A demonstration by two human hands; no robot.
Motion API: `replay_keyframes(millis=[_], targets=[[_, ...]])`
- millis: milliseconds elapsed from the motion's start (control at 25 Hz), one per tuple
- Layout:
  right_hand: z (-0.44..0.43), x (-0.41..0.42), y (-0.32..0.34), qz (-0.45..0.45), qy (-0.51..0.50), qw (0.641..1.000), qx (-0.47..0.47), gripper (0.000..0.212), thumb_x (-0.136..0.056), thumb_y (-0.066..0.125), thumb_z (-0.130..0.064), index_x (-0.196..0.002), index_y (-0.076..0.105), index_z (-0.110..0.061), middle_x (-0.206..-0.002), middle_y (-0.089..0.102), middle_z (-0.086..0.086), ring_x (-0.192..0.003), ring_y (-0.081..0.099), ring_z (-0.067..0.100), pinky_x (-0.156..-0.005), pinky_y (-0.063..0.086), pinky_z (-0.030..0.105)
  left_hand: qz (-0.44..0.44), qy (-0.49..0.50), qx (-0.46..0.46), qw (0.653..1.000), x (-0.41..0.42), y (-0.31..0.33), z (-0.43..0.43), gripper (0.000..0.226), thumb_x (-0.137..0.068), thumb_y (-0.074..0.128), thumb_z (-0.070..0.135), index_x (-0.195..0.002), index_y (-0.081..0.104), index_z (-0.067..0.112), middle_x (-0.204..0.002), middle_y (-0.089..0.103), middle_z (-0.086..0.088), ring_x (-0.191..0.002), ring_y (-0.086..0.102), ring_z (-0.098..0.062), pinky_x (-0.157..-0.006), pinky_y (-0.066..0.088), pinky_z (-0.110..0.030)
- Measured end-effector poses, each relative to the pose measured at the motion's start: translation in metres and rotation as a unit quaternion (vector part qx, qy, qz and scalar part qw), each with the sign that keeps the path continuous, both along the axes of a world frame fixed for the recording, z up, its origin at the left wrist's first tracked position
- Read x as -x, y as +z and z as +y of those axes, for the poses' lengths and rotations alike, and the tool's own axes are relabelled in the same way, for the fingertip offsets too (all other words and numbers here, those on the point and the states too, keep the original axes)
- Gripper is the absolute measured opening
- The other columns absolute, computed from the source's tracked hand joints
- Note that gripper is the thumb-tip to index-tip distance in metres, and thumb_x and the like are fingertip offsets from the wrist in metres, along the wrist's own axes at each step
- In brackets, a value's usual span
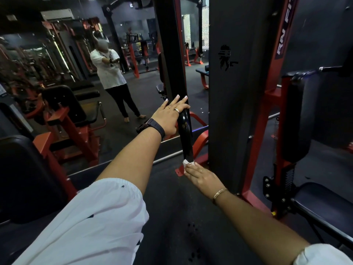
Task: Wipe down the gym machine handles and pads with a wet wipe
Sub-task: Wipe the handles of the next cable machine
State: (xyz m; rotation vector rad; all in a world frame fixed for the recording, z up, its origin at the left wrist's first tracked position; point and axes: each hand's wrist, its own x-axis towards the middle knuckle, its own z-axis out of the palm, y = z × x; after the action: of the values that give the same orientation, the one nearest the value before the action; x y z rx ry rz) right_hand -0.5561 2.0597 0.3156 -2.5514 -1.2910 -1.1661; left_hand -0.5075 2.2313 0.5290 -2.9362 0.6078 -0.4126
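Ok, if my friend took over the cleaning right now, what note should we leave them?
Left hand: rests on the upper part of the black handle, fingers mostly straight, steadying it.
Right hand: flat fingers press the white wipe against the handle's lower end.
Done: this handle is being wiped; how much is clean cannot be told.
Left: finish the handle, then probably the back pad and seat pad on the right.
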Motion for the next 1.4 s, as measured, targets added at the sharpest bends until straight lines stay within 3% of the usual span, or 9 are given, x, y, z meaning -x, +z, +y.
replay_keyframes(millis=[120, 240, 440, 560, 720, 840, 1120, 1280, 1400], targets=[[0.023, 0.029, -0.001, 0.274, -0.035, 0.896, -0.347, 0.033, -0.077, 0.060, 0.008, -0.104, 0.072, -0.006, -0.112, 0.068, 0.009, -0.106, 0.063, 0.019, -0.102, 0.025, 0.002, 0.002, -0.001, 0.002, 1.000, -0.001, 0.000, 0.000, 0.088, -0.071, 0.060, -0.003, -0.146, 0.024, 0.028, -0.160, -0.004, 0.007, -0.147, -0.007, -0.015, -0.119, -0.003, -0.040], [0.047, 0.039, 0.026, 0.467, -0.128, 0.560, -0.672, 0.022, -0.087, 0.057, 0.003, -0.089, 0.074, -0.010, -0.102, 0.067, 0.006, -0.095, 0.060, 0.014, -0.078, 0.037, -0.002, 0.012, -0.004, 0.013, 1.000, 0.003, 0.000, -0.001, 0.086, -0.076, 0.056, -0.001, -0.148, 0.019, 0.026, -0.160, -0.004, 0.003, -0.147, -0.007, -0.016, -0.119, -0.003, -0.040], [0.033, 0.009, 0.050, 0.631, -0.148, 0.310, -0.695, 0.032, -0.095, 0.038, 0.004, -0.123, 0.052, 0.011, -0.080, 0.070, 0.015, -0.055, 0.056, 0.012, -0.042, 0.045, 0.015, -0.038, -0.063, 0.023, 0.997, 0.019, -0.013, 0.005, 0.075, -0.084, 0.044, 0.007, -0.151, 0.015, 0.020, -0.160, 0.003, -0.002, -0.147, 0.001, -0.017, -0.118, -0.003, -0.036], [0.048, -0.004, 0.051, 0.662, -0.071, 0.193, -0.721, 0.043, -0.088, 0.030, 0.010, -0.123, 0.055, 0.003, -0.104, 0.065, 0.021, -0.089, 0.065, 0.033, -0.056, 0.059, 0.035, -0.027, -0.074, 0.057, 0.995, 0.023, -0.023, 0.006, 0.076, -0.080, 0.040, 0.019, -0.152, 0.015, 0.021, -0.160, 0.004, -0.003, -0.147, -0.001, -0.016, -0.119, -0.002, -0.035], [0.054, -0.006, 0.065, 0.626, -0.105, 0.261, -0.727, 0.027, -0.083, 0.046, 0.006, -0.098, 0.069, 0.005, -0.080, 0.065, 0.018, -0.066, 0.064, 0.028, -0.066, 0.058, 0.037, -0.027, -0.058, 0.084, 0.994, 0.026, -0.026, -0.001, 0.073, -0.081, 0.036, 0.028, -0.151, 0.016, 0.019, -0.160, 0.005, -0.004, -0.147, 0.000, -0.017, -0.120, 0.000, -0.037], [0.055, 0.001, 0.095, 0.552, -0.184, 0.448, -0.679, 0.022, -0.087, 0.061, -0.017, -0.105, 0.073, -0.014, -0.104, 0.070, 0.004, -0.095, 0.065, 0.022, -0.088, 0.052, 0.032, -0.036, -0.041, 0.082, 0.995, 0.029, -0.028, -0.004, 0.080, -0.074, 0.035, 0.023, -0.152, 0.016, 0.016, -0.160, 0.005, -0.005, -0.147, 0.000, -0.018, -0.120, -0.001, -0.035], [0.055, -0.004, 0.158, 0.432, 0.002, 0.672, -0.601, 0.043, -0.093, 0.043, -0.002, -0.132, 0.055, -0.017, -0.132, 0.057, 0.000, -0.123, 0.050, 0.012, -0.096, 0.032, 0.011, -0.029, 0.003, 0.053, 0.998, 0.034, -0.021, -0.003, 0.084, -0.071, 0.037, 0.021, -0.152, 0.015, 0.017, -0.160, 0.005, -0.004, -0.147, 0.001, -0.016, -0.119, -0.002, -0.034], [0.042, 0.010, 0.092, 0.327, 0.083, 0.845, -0.415, 0.070, -0.079, 0.045, 0.019, -0.141, 0.042, -0.012, -0.147, 0.040, 0.006, -0.131, 0.042, 0.015, -0.106, 0.034, 0.024, -0.030, 0.059, 0.032, 0.997, 0.044, -0.022, -0.005, 0.083, -0.072, 0.035, 0.024, -0.152, 0.015, 0.016, -0.160, 0.005, -0.003, -0.147, 0.002, -0.015, -0.119, 0.001, -0.035], [0.035, 0.020, 0.047, 0.391, 0.049, 0.838, -0.378, 0.060, -0.085, 0.043, 0.014, -0.138, 0.047, -0.016, -0.142, 0.047, 0.005, -0.127, 0.049, 0.022, -0.102, 0.037, 0.017, -0.068, 0.137, -0.004, 0.988, 0.053, -0.030, -0.011, 0.074, -0.082, 0.029, 0.035, -0.152, 0.014, 0.016, -0.160, 0.009, -0.003, -0.147, 0.006, -0.015, -0.119, 0.004, -0.038]])
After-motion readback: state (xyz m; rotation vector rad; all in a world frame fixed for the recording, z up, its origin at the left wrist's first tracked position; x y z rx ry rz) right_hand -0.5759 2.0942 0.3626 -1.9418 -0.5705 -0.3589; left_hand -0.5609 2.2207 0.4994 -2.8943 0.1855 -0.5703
